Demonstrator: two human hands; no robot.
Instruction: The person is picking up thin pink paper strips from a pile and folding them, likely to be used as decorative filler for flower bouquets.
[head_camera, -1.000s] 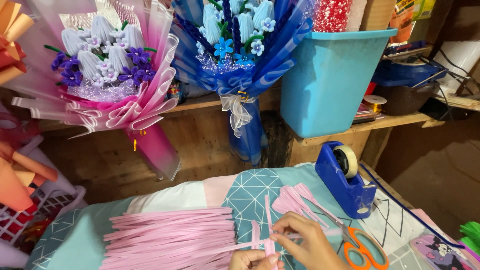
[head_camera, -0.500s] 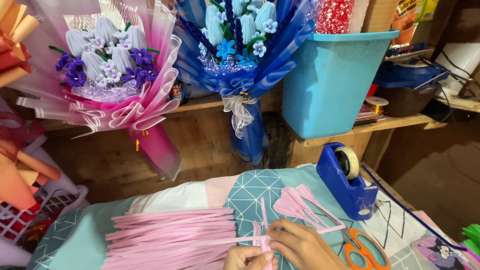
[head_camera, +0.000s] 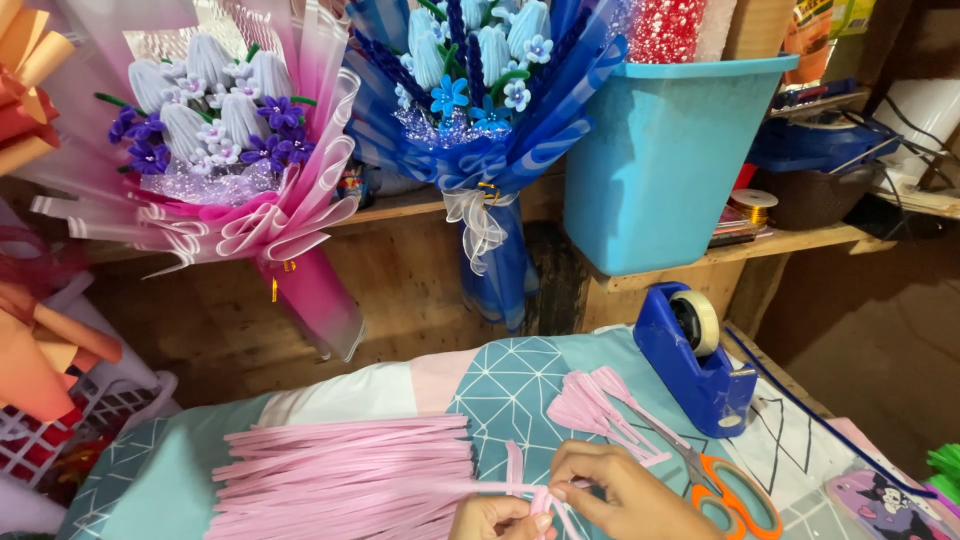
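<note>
Both hands pinch a bent pink strip at the bottom edge of the patterned cloth.

Strip is looped upward between the hands, its long tail running left into the pile of pink strips. Left hand, fingers curled, pinches the strip's lower part; partly cut off by the frame edge. Right hand, fingertips pressed together, pinches the strip just right of the loop. Bundle of folded pink pieces lies just beyond the right hand. Orange-handled scissors sit beside the right hand. Blue tape dispenser stands farther right. Behind: pink bouquet, blue bouquet, light-blue bin on a wooden shelf.
</note>
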